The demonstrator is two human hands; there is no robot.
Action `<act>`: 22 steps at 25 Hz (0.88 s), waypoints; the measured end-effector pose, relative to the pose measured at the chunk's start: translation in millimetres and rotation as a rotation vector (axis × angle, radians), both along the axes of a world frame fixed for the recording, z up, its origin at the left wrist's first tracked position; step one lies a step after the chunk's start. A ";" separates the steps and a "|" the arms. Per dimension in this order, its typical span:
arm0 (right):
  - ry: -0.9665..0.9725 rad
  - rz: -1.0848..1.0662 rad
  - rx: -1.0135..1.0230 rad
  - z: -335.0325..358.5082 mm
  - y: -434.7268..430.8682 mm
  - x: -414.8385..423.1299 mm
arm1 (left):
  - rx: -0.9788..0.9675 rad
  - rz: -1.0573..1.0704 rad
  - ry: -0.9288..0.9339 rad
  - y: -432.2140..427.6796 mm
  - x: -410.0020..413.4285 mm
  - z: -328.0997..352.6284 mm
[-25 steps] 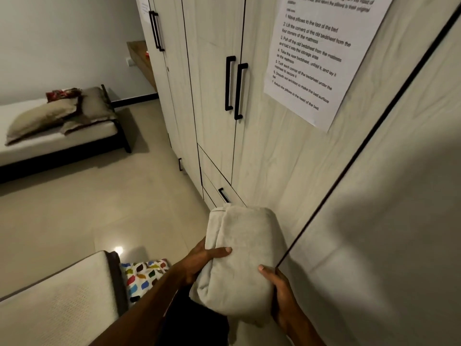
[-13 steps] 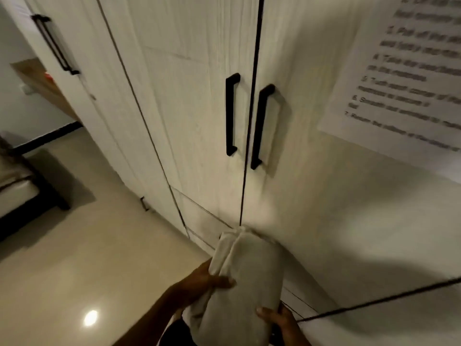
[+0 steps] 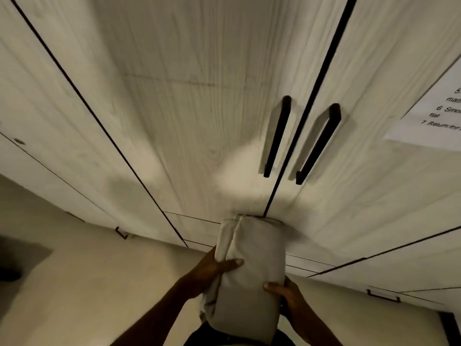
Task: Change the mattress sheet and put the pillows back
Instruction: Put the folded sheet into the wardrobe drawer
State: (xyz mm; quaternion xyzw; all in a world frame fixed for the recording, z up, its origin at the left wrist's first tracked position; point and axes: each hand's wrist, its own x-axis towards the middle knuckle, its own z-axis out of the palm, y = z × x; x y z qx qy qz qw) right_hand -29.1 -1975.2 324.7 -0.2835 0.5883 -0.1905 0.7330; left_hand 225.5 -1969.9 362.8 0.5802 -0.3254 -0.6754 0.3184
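Observation:
A folded beige sheet (image 3: 252,273) forms a thick bundle held upright in front of me, low in the head view. My left hand (image 3: 212,269) grips its left side with the thumb across the front. My right hand (image 3: 287,294) holds the lower right side, thumb on the front. The bundle's far end is close to the pale wooden wardrobe (image 3: 189,126), just below the gap between two closed doors. No bed or pillows are in sight.
Two black bar handles (image 3: 277,136) (image 3: 319,143) flank the door gap right above the sheet. Drawers with small black pulls (image 3: 384,295) run along the wardrobe's base. A printed instruction sheet (image 3: 434,116) hangs at the right. Beige floor tiles (image 3: 74,283) lie at the left.
My view has swung right and closed in on the wardrobe; the bed and pillows left the frame. Both hands keep the same hold on the folded sheet.

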 end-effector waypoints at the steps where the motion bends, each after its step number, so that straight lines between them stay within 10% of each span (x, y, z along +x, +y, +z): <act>1: 0.002 -0.005 0.000 0.2 -0.7 1.9 | 0.002 0.002 -0.004 1.5 0.2 -0.4; 17: 0.007 0.145 0.109 -26.2 49.5 43.7 | 0.159 0.096 -0.034 71.4 46.0 -58.6; 22: -0.032 -0.102 0.097 -67.0 65.1 75.0 | 0.107 0.016 -0.019 64.7 76.6 -101.4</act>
